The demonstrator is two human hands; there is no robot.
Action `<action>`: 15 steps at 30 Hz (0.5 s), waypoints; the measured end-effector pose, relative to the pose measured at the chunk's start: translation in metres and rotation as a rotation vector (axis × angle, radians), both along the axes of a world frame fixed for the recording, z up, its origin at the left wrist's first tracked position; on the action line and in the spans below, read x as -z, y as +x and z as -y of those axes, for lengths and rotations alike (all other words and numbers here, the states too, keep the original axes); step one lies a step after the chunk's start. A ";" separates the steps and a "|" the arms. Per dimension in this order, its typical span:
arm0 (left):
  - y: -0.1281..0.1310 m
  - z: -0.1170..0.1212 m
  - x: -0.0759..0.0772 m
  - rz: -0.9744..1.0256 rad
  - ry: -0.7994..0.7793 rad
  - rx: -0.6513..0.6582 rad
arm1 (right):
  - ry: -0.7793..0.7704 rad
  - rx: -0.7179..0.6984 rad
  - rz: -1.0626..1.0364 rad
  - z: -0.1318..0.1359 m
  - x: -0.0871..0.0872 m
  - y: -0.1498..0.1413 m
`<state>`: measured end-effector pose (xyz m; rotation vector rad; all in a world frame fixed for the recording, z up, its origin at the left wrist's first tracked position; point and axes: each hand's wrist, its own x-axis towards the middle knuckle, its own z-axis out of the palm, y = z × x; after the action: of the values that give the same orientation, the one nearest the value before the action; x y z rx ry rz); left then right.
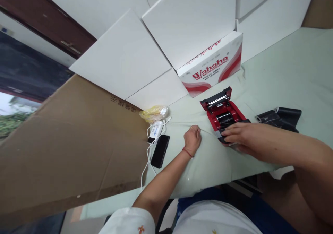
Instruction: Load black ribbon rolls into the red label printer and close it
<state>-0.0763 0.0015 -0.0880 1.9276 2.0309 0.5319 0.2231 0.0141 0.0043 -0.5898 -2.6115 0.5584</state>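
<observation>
A small red and black printer (223, 111) lies on the pale green table (286, 78) with its lid flipped up. My right hand (238, 134) rests flat on the printer's near end, fingers stretched out over its front edge. My left hand (192, 138) sits on the table to the left of the printer, curled into a loose fist with nothing visible in it; a red string circles its wrist.
A black roll of ribbon (282, 118) lies right of the printer. A black phone (160, 150), a white power bank (156, 130) with a white cable and a yellowish bag (153, 113) lie left. A Wahaha carton (213, 67), white boards and brown cardboard (65, 147) stand behind.
</observation>
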 end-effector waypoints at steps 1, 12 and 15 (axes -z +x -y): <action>-0.001 -0.002 0.000 0.087 0.049 -0.017 | 0.024 -0.010 0.004 0.006 0.005 0.004; 0.030 -0.069 -0.084 0.664 0.265 0.331 | 0.144 0.105 0.085 0.022 0.020 0.020; 0.033 -0.062 -0.097 0.655 0.241 0.326 | 0.155 0.112 0.102 0.025 0.019 0.021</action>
<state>-0.0429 0.0633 0.0086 1.8229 1.2640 1.1743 0.2438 -0.0106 -0.0144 -0.7260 -2.6654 0.2949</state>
